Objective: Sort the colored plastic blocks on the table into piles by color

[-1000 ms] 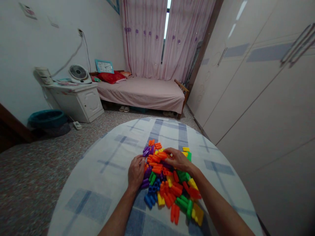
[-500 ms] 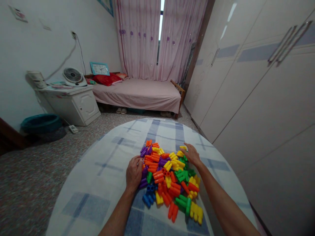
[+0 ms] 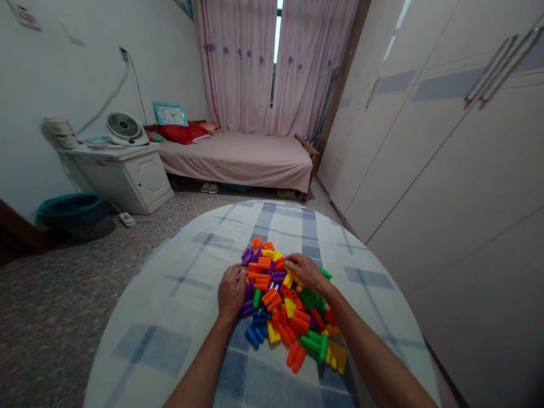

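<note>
Colorful blocks [image 3: 272,298] lie heaped on a checked tablecloth [image 3: 178,323] in a bedroom, facing a pink-sheeted bed [image 3: 242,156]. The right hand [image 3: 309,273], fingers half bent, hides some of them (whether it grips any cannot be told); the left hand [image 3: 232,290] curls loosely at the heap's left edge, its hold equally unclear. The plastic shapes are stubby tubes joined side by side.
</note>
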